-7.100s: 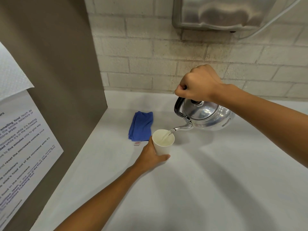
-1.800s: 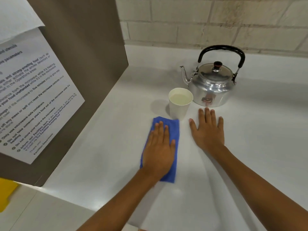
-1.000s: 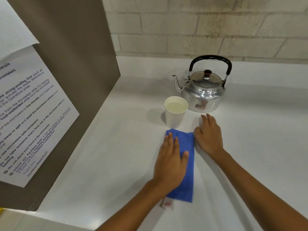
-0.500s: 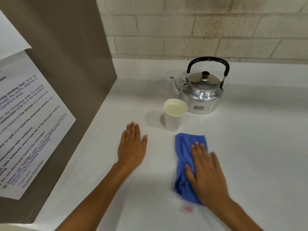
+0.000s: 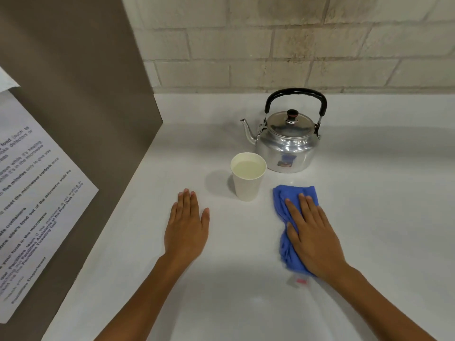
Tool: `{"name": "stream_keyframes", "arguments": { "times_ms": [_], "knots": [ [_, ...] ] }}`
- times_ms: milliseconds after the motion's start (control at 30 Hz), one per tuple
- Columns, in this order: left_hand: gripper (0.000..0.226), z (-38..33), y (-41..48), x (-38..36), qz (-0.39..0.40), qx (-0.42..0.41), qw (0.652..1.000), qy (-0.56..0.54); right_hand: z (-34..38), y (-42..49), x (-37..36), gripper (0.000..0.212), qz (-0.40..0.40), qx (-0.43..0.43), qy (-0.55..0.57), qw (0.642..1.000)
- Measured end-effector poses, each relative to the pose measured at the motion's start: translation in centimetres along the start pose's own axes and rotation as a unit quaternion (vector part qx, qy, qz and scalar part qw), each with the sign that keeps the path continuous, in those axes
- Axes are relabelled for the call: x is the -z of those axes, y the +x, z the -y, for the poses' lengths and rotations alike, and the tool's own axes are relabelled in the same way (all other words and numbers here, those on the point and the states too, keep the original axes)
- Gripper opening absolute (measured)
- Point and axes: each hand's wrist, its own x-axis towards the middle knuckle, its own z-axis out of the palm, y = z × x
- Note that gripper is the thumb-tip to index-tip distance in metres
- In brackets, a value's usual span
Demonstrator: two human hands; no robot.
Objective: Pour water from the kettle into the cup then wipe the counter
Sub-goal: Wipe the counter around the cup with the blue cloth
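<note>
The person's right hand [image 5: 312,232] is lying flat, palm down with fingers spread loosely, on a crumpled blue cloth [image 5: 290,205] that is resting on the white counter [image 5: 369,217]. The hand is pressing the cloth rather than gripping it; the cloth's far end is showing beyond the fingertips, and a small white tag with a red mark [image 5: 299,281] is sticking out at its near end, beside the wrist.

The left hand [image 5: 187,227] is lying open and flat on the bare counter, fingers held close together and thumb out to the side, holding nothing. It is sitting well to the left of the cloth.

Between and beyond the two hands, a white paper cup [image 5: 247,183] is standing upright, filled with water close to its rim. Just behind it and to the right, a shiny round metal kettle with a black arched handle [image 5: 288,143] is standing upright with its lid on and its spout pointing left, above the cup's far side. The kettle is sitting near the pale brick wall [image 5: 270,45].

A brown panel [image 5: 86,94] is bounding the counter on the left, with a printed white paper notice [image 5: 32,205] hanging on it.
</note>
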Motion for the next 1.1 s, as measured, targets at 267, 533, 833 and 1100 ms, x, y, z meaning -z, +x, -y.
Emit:
{"name": "stream_keyframes", "arguments": {
  "times_ms": [267,533,833,1100],
  "knots": [
    [0.060,-0.4,-0.2,0.0,-0.015,-0.001,1.000,-0.008,-1.0,4.4,0.3,0.054,-0.010,-0.076,-0.018,0.997],
    [0.060,0.0,-0.1,0.1,-0.005,-0.005,1.000,-0.018,-2.7,2.2,0.6,0.051,0.003,0.023,-0.010,1.000],
    [0.060,-0.2,-0.2,0.1,-0.016,-0.003,1.000,-0.023,-1.7,-0.7,0.9,0.077,0.000,-0.055,-0.039,0.998],
    [0.059,0.0,0.1,0.5,0.023,0.010,0.997,-0.079,7.4,-6.1,-0.4,0.060,0.009,0.017,-0.038,0.999]
  ]
}}
